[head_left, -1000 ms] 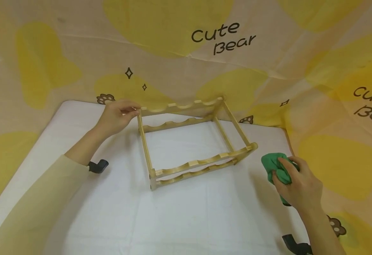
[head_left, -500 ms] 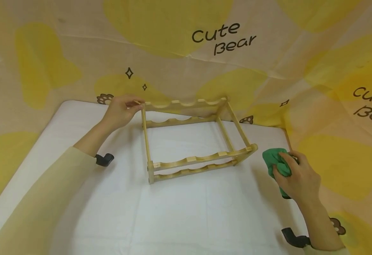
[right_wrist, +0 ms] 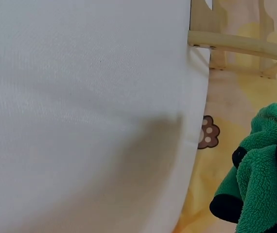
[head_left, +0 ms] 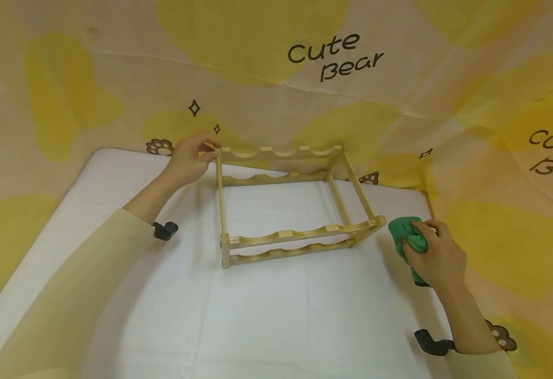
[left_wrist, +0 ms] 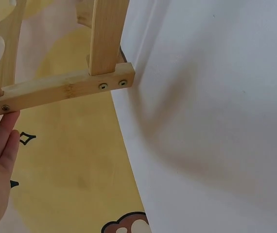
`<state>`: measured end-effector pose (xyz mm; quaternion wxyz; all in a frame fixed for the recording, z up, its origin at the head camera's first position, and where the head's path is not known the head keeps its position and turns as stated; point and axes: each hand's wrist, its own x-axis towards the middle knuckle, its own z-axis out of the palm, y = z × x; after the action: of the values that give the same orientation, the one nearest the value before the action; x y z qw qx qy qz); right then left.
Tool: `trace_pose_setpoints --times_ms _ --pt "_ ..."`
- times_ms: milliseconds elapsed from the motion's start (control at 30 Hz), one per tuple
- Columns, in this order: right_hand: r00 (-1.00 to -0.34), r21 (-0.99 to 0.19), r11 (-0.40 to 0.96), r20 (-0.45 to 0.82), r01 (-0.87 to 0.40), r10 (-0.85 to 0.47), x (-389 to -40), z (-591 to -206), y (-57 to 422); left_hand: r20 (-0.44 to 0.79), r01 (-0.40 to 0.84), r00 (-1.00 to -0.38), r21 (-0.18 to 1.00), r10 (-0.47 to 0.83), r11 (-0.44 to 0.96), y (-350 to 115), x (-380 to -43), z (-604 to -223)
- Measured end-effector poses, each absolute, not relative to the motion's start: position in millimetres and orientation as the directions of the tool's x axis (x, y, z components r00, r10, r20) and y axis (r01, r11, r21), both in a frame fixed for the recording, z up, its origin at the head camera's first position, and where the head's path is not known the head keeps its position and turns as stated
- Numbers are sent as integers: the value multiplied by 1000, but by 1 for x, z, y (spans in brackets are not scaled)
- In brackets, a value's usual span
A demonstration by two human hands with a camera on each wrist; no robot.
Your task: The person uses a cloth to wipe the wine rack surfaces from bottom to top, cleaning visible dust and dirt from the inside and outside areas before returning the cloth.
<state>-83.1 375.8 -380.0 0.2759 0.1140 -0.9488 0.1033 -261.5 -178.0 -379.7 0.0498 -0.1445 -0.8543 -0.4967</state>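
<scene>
A light wooden rack (head_left: 286, 236) with scalloped rails stands on the white table, toward its back. My left hand (head_left: 187, 164) pinches its back left upper corner between thumb and fingers. In the left wrist view, fingers (left_wrist: 5, 141) touch the end of a wooden bar (left_wrist: 56, 92) with screws in it. To the right of the rack, my right hand (head_left: 442, 260) grips a bunched green cloth (head_left: 403, 231), held above the table and apart from the rack. The right wrist view shows the fuzzy cloth (right_wrist: 260, 179) with dark edges; most of that hand is out of frame there.
A yellow and beige printed sheet (head_left: 257, 52) hangs behind the table and along its right side. The white tabletop (head_left: 267, 316) extends in front of the rack. Black curved pieces (head_left: 165, 230) stick out at both wrists.
My left hand has shifted back and to the right, and the rack's left end has swung away from me with it. The right hand with the cloth has moved slightly back and left.
</scene>
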Motion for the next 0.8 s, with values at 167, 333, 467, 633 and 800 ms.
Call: trace_pose_setpoints --times_ms 167,333,467,633,800 --pt "-838 -150 956 527 -253 -139 -86 -383 380 216 282 -957 847 194 450 -174 -262 -379" --pt "-846 -158 958 517 -241 -127 -86 -385 383 209 271 -960 859 186 434 -172 -262 -378" --pt "-841 -159 956 526 -245 -128 -87 -387 386 222 286 -955 863 197 416 -170 -263 -378" --pt "-831 -157 955 540 -252 -131 -87 -389 390 229 297 -950 871 213 390 -167 -264 -379" --pt "-841 -164 956 527 -242 -123 -86 -391 393 258 327 -939 877 229 352 -162 -264 -380"
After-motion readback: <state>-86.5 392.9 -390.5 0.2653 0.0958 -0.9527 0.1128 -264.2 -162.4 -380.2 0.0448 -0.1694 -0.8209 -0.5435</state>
